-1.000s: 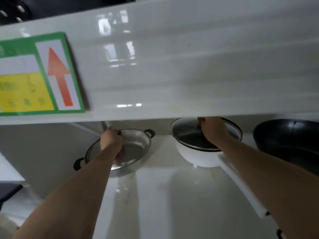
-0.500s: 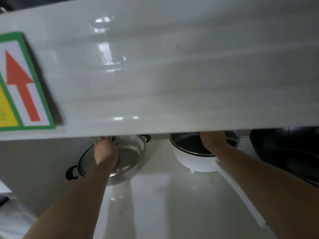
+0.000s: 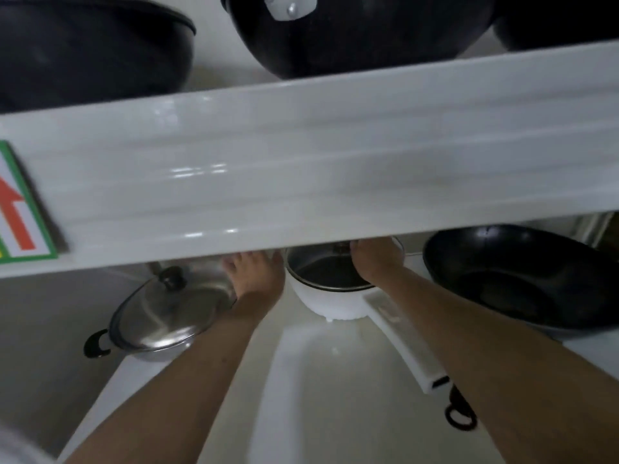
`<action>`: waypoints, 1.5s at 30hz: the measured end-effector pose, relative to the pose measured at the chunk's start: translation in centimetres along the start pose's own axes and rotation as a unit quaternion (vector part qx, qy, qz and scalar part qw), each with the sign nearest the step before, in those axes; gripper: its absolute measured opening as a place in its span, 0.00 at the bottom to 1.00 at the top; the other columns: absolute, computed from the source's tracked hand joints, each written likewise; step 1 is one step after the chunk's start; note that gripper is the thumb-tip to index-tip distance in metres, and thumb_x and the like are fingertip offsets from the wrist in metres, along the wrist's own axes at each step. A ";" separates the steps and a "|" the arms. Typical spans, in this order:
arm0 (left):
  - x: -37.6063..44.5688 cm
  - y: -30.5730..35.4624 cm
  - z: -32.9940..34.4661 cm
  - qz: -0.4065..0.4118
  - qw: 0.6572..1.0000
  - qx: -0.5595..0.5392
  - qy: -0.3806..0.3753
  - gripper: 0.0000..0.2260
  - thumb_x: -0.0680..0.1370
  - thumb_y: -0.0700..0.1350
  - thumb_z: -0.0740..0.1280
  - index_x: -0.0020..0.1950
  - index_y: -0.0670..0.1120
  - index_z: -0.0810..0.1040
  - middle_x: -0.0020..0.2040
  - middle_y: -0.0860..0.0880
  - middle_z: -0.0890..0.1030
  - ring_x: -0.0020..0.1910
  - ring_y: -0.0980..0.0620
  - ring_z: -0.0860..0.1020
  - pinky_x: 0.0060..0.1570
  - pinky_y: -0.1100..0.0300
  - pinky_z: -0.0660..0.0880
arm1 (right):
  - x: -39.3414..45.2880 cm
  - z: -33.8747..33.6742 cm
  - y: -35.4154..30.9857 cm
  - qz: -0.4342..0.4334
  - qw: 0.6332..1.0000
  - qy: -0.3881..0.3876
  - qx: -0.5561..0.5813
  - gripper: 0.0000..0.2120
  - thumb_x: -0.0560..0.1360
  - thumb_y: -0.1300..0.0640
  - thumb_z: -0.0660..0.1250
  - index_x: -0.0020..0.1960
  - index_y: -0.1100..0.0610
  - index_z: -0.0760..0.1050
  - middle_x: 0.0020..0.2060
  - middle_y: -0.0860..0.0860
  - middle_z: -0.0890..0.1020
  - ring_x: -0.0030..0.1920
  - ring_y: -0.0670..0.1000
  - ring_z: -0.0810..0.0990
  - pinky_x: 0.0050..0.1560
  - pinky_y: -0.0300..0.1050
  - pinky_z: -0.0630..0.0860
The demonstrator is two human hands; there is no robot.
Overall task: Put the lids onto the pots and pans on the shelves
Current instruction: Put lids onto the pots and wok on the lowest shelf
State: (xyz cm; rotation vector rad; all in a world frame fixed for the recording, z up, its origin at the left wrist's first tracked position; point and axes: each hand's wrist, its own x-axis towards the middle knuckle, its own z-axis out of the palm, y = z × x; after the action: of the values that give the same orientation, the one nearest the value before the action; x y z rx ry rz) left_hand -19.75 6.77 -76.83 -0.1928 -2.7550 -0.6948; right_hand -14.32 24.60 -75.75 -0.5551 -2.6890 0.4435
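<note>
A steel lid (image 3: 167,309) with a black knob (image 3: 171,277) sits on the steel pot (image 3: 147,353) at the left of the lower shelf (image 3: 335,413), covering it; the pot's black side handle (image 3: 95,343) projects at its near left. The left hand (image 3: 256,276) is just right of that lid, fingers spread and open, gripping nothing, its fingertips partly hidden behind the front edge of the upper shelf (image 3: 318,172). To the right stands a white pot (image 3: 331,304) with a long white handle (image 3: 405,343) reaching toward the viewer. A glass lid (image 3: 321,271) with a metal rim lies over its mouth, tilted or seated cannot be told. The right hand (image 3: 375,262) is curled over the far part of this lid at its knob (image 3: 341,246); the fingers appear closed on the knob, though the shelf edge hides part of the grip. Further right on the same shelf lies an uncovered black pan (image 3: 522,279), apart from the white pot. A black loop (image 3: 460,416) lies by the end of the white handle. On the upper shelf stand three dark pans (image 3: 351,38), uncovered. A green-bordered label (image 3: 20,209) with a red arrow is fixed to the shelf front at left
</note>
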 end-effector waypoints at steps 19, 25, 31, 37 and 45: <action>-21.2 22.4 8.0 0.256 0.912 0.132 -0.292 0.24 0.79 0.53 0.57 0.72 0.45 0.62 0.72 0.43 0.65 0.69 0.41 0.66 0.65 0.47 0.65 | -17.4 -13.4 30.3 0.399 0.895 -0.112 -0.168 0.24 0.79 0.55 0.52 0.75 0.51 0.56 0.73 0.57 0.60 0.73 0.62 0.60 0.70 0.61 0.59; -21.3 22.7 8.0 0.254 0.909 0.147 -0.295 0.23 0.79 0.51 0.57 0.72 0.45 0.62 0.72 0.43 0.65 0.70 0.41 0.66 0.66 0.47 0.65 | -19.2 -13.3 32.7 0.376 0.883 -0.188 -0.208 0.29 0.78 0.50 0.54 0.76 0.47 0.48 0.67 0.59 0.72 0.66 0.60 0.71 0.65 0.54 0.65; -21.3 22.7 7.3 0.251 0.915 0.119 -0.291 0.20 0.79 0.47 0.58 0.70 0.45 0.65 0.70 0.42 0.68 0.68 0.40 0.68 0.66 0.47 0.65 | -19.7 -13.7 31.7 0.320 0.902 -0.217 -0.190 0.21 0.77 0.52 0.60 0.69 0.55 0.69 0.65 0.57 0.76 0.65 0.59 0.74 0.63 0.53 0.71; -21.4 22.0 7.0 0.256 0.914 0.128 -0.286 0.19 0.78 0.46 0.58 0.68 0.45 0.67 0.67 0.43 0.72 0.65 0.41 0.73 0.62 0.49 0.69 | -21.5 -15.5 29.0 0.309 0.908 -0.200 -0.198 0.19 0.78 0.55 0.58 0.68 0.57 0.71 0.66 0.57 0.75 0.66 0.59 0.74 0.65 0.53 0.71; -21.4 21.3 6.1 0.256 0.913 0.124 -0.294 0.19 0.77 0.45 0.58 0.67 0.45 0.67 0.63 0.43 0.75 0.62 0.41 0.75 0.58 0.50 0.73 | -22.2 -22.7 26.8 0.327 0.893 -0.194 -0.241 0.08 0.78 0.58 0.57 0.53 0.58 0.72 0.43 0.55 0.73 0.49 0.58 0.72 0.50 0.49 0.70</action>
State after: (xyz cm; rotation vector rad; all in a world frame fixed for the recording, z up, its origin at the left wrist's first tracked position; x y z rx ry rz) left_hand 3.25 27.12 -79.24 -1.1870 -3.0728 -0.1483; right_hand 22.38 43.67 -71.69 -1.7058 -2.9293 0.0246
